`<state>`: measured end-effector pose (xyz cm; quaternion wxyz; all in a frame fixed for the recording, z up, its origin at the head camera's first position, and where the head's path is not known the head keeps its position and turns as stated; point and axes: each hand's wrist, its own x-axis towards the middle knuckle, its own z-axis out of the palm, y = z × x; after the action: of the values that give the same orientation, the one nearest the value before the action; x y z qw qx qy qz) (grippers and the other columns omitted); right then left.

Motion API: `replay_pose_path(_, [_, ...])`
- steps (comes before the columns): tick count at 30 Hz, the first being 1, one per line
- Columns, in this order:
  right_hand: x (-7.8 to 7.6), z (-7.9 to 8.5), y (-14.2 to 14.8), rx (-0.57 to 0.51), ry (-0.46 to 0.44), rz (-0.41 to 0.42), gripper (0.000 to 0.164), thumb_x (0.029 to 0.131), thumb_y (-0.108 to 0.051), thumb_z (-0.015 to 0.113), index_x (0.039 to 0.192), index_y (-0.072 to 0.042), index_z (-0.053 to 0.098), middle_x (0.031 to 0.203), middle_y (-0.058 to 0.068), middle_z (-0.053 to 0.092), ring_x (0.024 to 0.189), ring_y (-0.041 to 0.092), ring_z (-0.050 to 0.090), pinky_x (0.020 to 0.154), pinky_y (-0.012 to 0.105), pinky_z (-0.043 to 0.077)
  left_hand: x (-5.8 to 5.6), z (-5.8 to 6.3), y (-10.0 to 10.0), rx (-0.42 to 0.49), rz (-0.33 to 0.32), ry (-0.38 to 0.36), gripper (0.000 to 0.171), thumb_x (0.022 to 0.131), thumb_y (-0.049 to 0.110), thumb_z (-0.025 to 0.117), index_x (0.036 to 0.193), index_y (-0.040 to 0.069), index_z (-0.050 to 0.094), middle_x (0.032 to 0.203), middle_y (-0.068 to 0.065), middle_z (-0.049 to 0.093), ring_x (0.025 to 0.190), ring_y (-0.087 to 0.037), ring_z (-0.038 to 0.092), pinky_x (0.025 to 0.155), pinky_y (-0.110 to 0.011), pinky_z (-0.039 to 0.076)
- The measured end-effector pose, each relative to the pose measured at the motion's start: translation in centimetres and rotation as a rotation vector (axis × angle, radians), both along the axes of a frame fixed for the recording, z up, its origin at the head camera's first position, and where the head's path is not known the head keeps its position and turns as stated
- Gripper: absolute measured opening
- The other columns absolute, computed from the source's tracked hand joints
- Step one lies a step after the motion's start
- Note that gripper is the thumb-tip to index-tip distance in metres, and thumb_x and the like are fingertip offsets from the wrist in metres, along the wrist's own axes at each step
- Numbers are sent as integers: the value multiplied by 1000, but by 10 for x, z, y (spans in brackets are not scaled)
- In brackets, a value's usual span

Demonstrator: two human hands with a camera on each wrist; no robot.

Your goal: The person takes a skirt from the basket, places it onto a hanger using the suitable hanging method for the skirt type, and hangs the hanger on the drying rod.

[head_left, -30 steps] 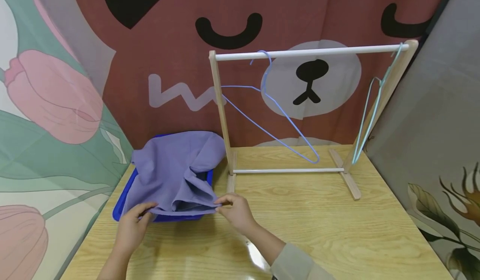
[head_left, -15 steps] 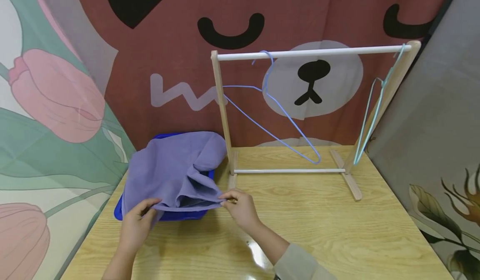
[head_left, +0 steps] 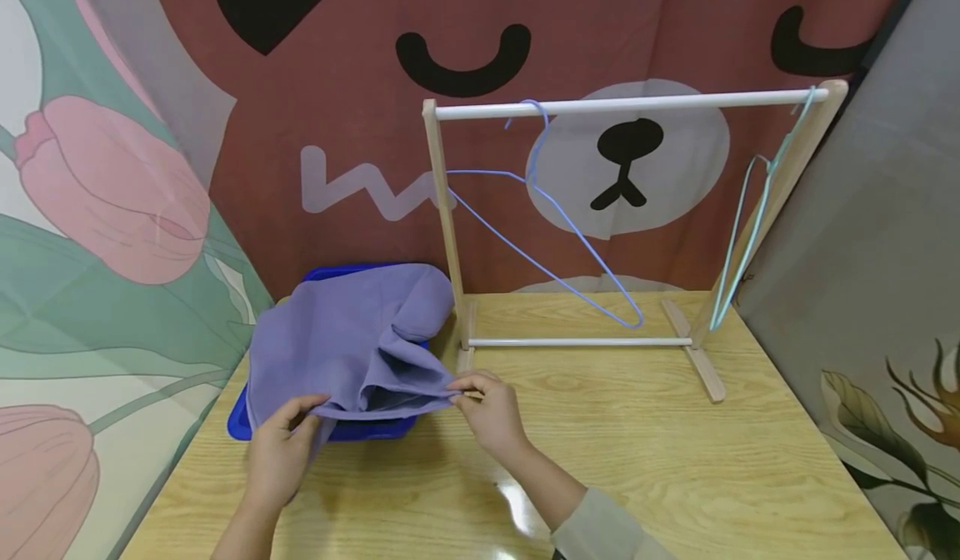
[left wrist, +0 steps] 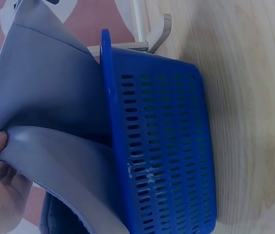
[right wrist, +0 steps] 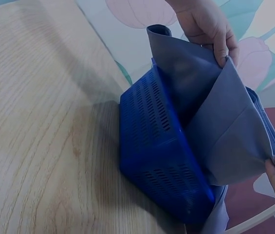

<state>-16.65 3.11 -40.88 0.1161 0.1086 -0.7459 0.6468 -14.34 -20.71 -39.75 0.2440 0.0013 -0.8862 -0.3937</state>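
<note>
A purple cloth garment [head_left: 322,327] lies heaped over a blue plastic basket [left wrist: 164,141], hiding most of its inside. Its near edge is stretched between both hands in front of the basket. My left hand [head_left: 283,452] pinches that edge at the left, thumb against fingers, as the left wrist view also shows. At the other end, my right hand [head_left: 491,414] pinches the edge between thumb and fingertips. Between the hands the cloth gapes in a dark fold. In the right wrist view the garment [right wrist: 234,126] rises above the basket's rim with both hands on its edge.
A wooden rack [head_left: 442,227] with a white top bar stands right of the basket. From it hang a blue hanger [head_left: 577,227] and, at the far right, a mint-green hanger [head_left: 750,227]. Printed curtains [head_left: 337,85] close off the back and sides of the wooden table [head_left: 600,443].
Both hands have moved slightly right and up, keeping their pinch on the cloth edge. The garment's left part has shifted, and a flap now hangs below the left hand.
</note>
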Motion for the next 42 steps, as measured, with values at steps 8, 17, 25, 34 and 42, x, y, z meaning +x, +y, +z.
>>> replay_pose_path(8, [1, 1, 3, -4, 65, -28, 12, 70, 13, 61, 80, 7, 65, 90, 16, 61, 85, 28, 57, 68, 20, 48, 1, 1, 4, 18, -5, 50, 22, 72, -11, 58, 85, 5, 66, 83, -8, 64, 73, 7, 50, 61, -7, 37])
replay_pose_path(17, [0, 3, 6, -42, 162, -67, 15, 67, 15, 62, 80, 7, 65, 89, 16, 61, 83, 26, 58, 65, 22, 49, -1, 6, 11, 108, -11, 49, 22, 73, -12, 56, 85, 4, 66, 85, -8, 63, 74, 13, 48, 62, -6, 39])
replay_pose_path(25, [5, 20, 10, -71, 183, -78, 14, 66, 20, 59, 77, 11, 64, 88, 20, 61, 78, 29, 59, 62, 23, 50, 0, 14, 19, 135, -1, 31, 21, 74, -11, 56, 86, 4, 66, 86, -7, 63, 75, 11, 49, 63, -7, 40])
replay_pose_path(34, [14, 40, 14, -75, 166, -112, 13, 65, 21, 59, 76, 14, 62, 87, 24, 60, 81, 30, 58, 66, 23, 49, 3, 20, 25, 160, -32, 63, 23, 72, -14, 55, 85, 2, 66, 83, -3, 63, 75, 9, 51, 63, -8, 41])
replay_pose_path(42, [2, 17, 28, -62, 198, -100, 13, 67, 13, 64, 79, 7, 66, 92, 17, 61, 84, 25, 59, 68, 24, 49, 7, 22, 31, 173, -59, 82, 25, 72, -15, 56, 83, 5, 67, 82, 0, 63, 69, 3, 52, 56, -11, 41])
